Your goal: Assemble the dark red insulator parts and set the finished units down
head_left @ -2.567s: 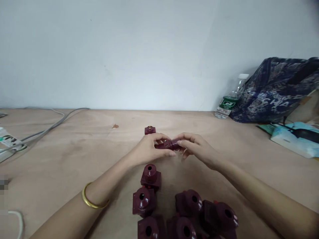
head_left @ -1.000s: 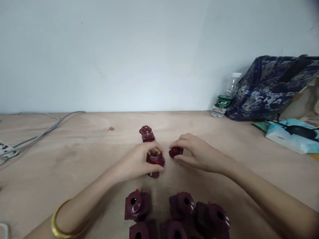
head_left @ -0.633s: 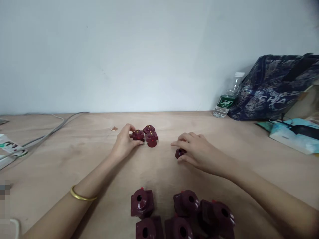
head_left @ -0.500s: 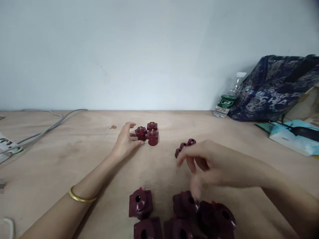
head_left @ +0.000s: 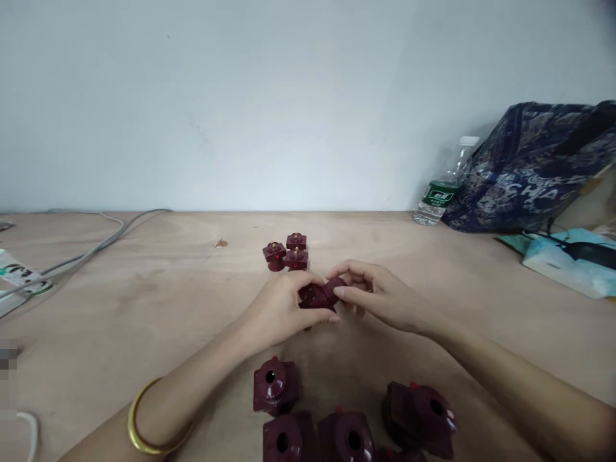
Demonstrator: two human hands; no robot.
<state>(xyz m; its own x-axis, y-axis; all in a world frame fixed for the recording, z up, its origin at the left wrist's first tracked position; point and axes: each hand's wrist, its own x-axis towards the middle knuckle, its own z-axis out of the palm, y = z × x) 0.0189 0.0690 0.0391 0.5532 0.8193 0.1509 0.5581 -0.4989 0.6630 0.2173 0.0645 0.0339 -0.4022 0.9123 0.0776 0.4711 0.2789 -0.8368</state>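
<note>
Over the middle of the table, both of my hands meet on one maroon plastic housing (head_left: 316, 298). My left hand (head_left: 282, 307) has thumb and fingers closed around its square part. My right hand (head_left: 382, 293) pinches the rounded end at the right; whether that end is a separate piece, I cannot tell. Just beyond the hands stand three maroon parts with brass tips (head_left: 296, 256), grouped together. Nearer to me lie several maroon housings with round holes (head_left: 276, 386), some with a small red tab. The small round maroon pieces are hidden behind my right hand.
A water bottle (head_left: 437, 191) leans by a dark patterned bag (head_left: 520, 173) at the back right. Right of them are a light blue packet (head_left: 563, 263) and a black object. Grey cables (head_left: 103, 244) run along the left. A wall (head_left: 289, 109) closes the back.
My right hand has moved left from above the near housings, and one housing there is now between both hands. My left hand has left the brass-tipped group and come nearer and right.
</note>
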